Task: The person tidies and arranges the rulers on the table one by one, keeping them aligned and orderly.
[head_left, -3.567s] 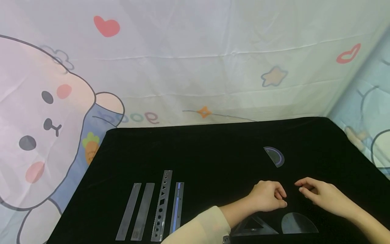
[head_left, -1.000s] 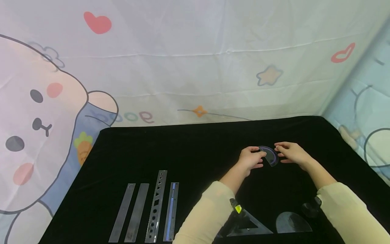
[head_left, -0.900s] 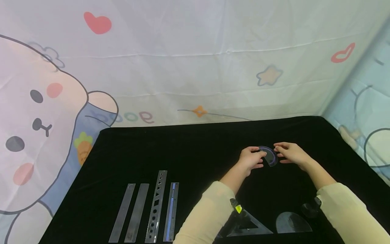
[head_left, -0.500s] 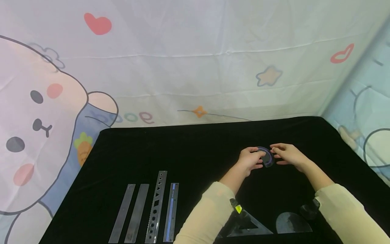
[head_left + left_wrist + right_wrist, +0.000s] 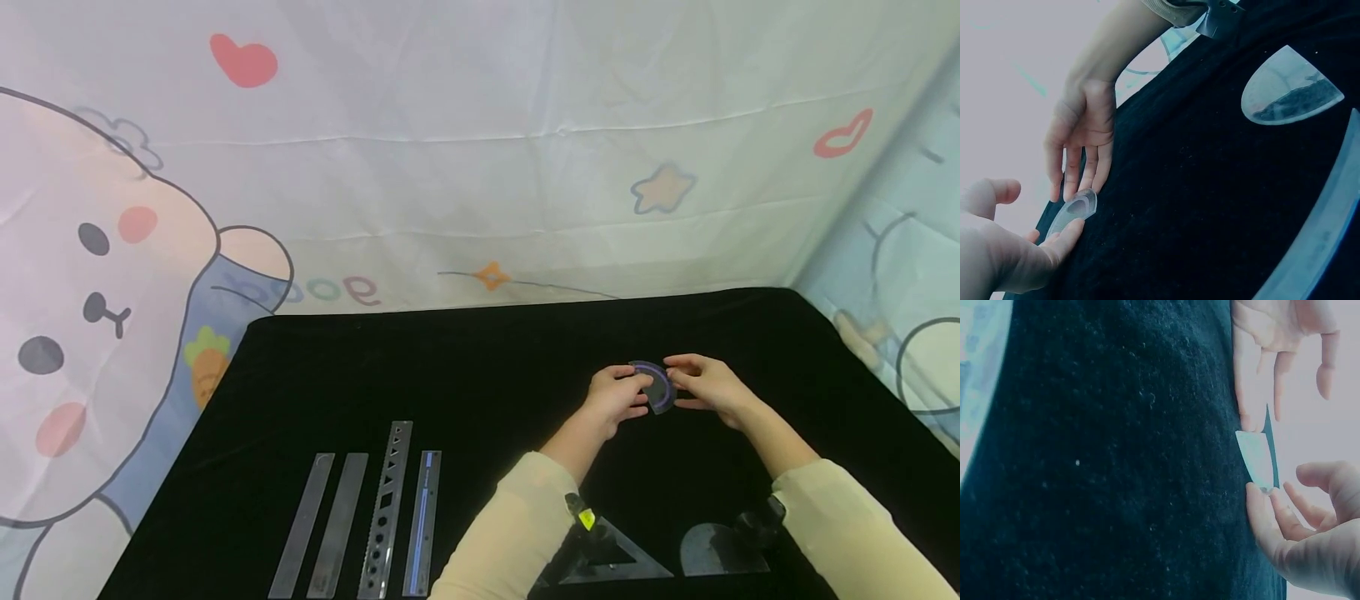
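Observation:
A small clear protractor (image 5: 657, 392) with a purple arc lies towards the far right of the black cloth, between both hands. My left hand (image 5: 609, 397) is at its straight side, fingers loosely extended and fingertips at the edge. My right hand (image 5: 714, 389) faces it from the curved side. In the left wrist view, several right fingertips meet one end of the protractor (image 5: 1079, 206), and a left finger overlaps the other end. The right wrist view has the protractor (image 5: 1257, 457) between the two sets of fingertips, the thumbs off it.
Nearer me lie a triangular set square (image 5: 626, 570), partly under my left sleeve, and a larger half-round protractor (image 5: 716, 552). Several rulers, among them a stencil ruler (image 5: 386, 510) and a blue-striped ruler (image 5: 423, 525), stand in a row at the left. A printed curtain (image 5: 450, 167) hangs behind.
Both hands have moved forward to the small protractor since the earliest frame. Over the last second, the right hand has come slightly left and the protractor has shifted a little left with it.

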A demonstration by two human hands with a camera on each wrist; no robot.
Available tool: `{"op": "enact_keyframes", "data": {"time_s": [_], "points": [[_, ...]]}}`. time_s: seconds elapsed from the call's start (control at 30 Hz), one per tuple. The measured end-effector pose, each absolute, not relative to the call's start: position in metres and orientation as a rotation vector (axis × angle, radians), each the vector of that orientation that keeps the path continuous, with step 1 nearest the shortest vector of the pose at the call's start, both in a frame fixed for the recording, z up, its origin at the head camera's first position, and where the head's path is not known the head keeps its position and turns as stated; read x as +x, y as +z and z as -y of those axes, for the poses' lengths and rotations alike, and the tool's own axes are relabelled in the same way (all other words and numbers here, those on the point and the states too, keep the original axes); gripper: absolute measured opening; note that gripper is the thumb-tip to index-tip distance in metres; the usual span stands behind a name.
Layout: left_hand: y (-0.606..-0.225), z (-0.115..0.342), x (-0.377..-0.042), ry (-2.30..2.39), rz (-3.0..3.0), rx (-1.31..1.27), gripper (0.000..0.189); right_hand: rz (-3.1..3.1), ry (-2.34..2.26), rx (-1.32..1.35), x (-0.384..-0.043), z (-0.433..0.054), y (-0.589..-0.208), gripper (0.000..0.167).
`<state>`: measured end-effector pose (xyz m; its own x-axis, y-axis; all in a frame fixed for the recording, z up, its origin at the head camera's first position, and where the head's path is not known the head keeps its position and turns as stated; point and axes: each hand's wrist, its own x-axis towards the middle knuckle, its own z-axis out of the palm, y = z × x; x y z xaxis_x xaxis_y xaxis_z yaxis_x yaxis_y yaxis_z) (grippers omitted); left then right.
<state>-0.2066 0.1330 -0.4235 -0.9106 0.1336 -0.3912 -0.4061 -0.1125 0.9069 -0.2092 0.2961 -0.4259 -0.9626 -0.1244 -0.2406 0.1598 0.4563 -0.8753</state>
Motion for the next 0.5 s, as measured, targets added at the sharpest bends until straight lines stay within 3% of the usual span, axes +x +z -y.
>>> {"op": "enact_keyframes", "data": {"time_s": [0.5], "points": [[-0.4247, -0.1273, -0.2059, 2.136, -1.736, -0.300, 0.033, -2.533, -1.581, 0.038, -0.2095, -0.2890, -0.4295, 0.042]]}}
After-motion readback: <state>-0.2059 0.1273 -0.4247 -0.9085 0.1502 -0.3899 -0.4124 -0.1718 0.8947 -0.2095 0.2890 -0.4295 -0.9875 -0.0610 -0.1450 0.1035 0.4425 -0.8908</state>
